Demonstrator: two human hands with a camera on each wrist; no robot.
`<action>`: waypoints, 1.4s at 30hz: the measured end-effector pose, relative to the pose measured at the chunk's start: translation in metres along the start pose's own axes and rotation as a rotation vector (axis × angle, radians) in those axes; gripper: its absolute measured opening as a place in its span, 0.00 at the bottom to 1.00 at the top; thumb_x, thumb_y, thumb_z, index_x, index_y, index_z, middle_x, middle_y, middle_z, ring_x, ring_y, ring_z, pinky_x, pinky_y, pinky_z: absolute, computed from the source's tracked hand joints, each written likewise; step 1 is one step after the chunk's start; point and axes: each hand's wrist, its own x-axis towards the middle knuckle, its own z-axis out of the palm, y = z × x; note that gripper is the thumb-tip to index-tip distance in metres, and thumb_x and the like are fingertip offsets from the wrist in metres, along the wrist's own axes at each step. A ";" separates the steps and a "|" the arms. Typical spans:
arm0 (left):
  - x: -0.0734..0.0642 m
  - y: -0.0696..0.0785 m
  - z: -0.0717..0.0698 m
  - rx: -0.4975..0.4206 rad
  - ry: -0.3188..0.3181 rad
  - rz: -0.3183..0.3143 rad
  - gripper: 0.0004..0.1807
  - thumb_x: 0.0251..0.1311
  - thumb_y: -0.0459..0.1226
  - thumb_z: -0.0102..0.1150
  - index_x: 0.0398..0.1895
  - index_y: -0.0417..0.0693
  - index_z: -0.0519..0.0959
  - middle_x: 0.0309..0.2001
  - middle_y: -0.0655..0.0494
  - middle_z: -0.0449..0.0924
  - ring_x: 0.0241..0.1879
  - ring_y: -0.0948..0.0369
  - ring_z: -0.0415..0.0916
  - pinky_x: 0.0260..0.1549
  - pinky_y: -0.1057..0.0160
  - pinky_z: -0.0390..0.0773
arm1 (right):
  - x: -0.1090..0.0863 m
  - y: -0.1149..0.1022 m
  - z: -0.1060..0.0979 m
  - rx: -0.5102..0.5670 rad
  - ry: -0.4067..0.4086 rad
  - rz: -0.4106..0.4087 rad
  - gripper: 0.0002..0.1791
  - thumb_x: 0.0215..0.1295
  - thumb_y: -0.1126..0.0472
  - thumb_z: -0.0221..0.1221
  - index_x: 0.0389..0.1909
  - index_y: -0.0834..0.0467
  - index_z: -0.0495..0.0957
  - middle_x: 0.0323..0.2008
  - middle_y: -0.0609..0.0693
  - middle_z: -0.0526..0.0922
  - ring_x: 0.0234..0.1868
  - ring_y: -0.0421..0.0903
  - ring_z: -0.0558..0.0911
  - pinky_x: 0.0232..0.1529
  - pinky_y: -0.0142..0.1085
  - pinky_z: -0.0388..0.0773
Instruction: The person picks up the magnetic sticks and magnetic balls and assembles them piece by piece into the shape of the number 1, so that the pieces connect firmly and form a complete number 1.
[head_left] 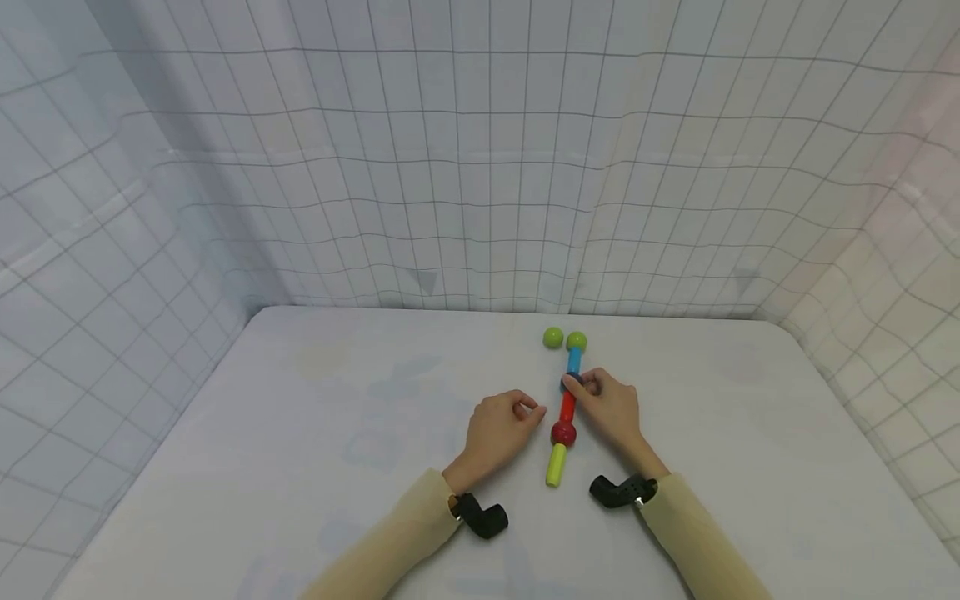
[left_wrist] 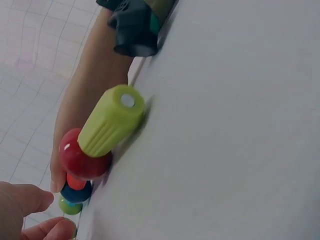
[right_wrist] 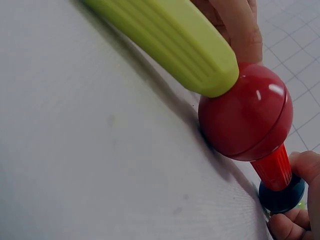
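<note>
A chain of toy rods and balls lies on the white table point(head_left: 360, 517). From near to far it runs yellow-green rod point(left_wrist: 111, 120), red ball point(right_wrist: 247, 112), red rod point(head_left: 567, 407), dark blue ball point(right_wrist: 281, 194), light blue rod point(head_left: 573, 361) and green ball point(head_left: 577, 341). My right hand point(head_left: 611, 408) pinches the dark blue ball between thumb and fingers. To the left of the chain, my left hand point(head_left: 501, 429) hovers near the red rod, fingers loosely bent and holding nothing. In the left wrist view its thumb and fingertips stand apart.
A second green ball point(head_left: 552, 337) sits beside the chain's far end. White gridded curtains point(head_left: 480, 167) rise behind the table and at both sides. Each wrist wears a black camera point(head_left: 483, 517) on a strap.
</note>
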 end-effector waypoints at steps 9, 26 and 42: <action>0.030 -0.009 -0.005 0.002 0.046 -0.014 0.14 0.56 0.50 0.65 0.35 0.49 0.83 0.26 0.62 0.79 0.26 0.66 0.74 0.25 0.66 0.72 | 0.000 0.001 0.001 0.002 0.011 -0.011 0.23 0.60 0.37 0.58 0.33 0.56 0.79 0.19 0.45 0.74 0.23 0.45 0.70 0.28 0.38 0.60; 0.084 -0.007 0.014 0.084 0.056 0.024 0.27 0.55 0.49 0.66 0.55 0.46 0.75 0.48 0.51 0.75 0.48 0.55 0.71 0.45 0.58 0.73 | 0.000 0.003 0.002 -0.016 0.004 -0.007 0.24 0.61 0.36 0.57 0.35 0.55 0.79 0.20 0.44 0.74 0.24 0.44 0.70 0.32 0.38 0.59; 0.112 0.002 0.034 0.207 0.013 0.131 0.28 0.59 0.42 0.64 0.64 0.54 0.71 0.59 0.49 0.70 0.54 0.51 0.68 0.51 0.56 0.71 | 0.000 0.002 0.000 -0.005 0.006 -0.037 0.23 0.62 0.37 0.57 0.34 0.55 0.79 0.20 0.43 0.75 0.22 0.43 0.70 0.31 0.38 0.59</action>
